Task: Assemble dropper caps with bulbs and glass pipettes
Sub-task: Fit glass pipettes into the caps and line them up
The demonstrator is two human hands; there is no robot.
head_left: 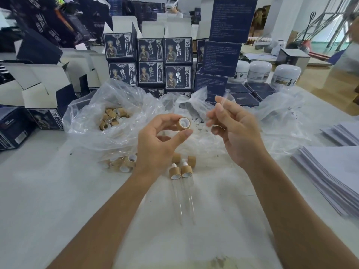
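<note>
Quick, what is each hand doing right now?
Left hand: fingers pinch a wooden dropper cap, its open end facing the camera.
Right hand: fingers hold a clear glass pipette, pointing up and away.

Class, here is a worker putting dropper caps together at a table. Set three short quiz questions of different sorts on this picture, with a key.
1. True or false: the left hand holds a cap.
2. What does the right hand pinch? A) a glass pipette B) a white jar C) a sheet of paper
3. How many finished droppers lie on the table between the forearms?

Key: 1 true; 2 A; 3 two.
</note>
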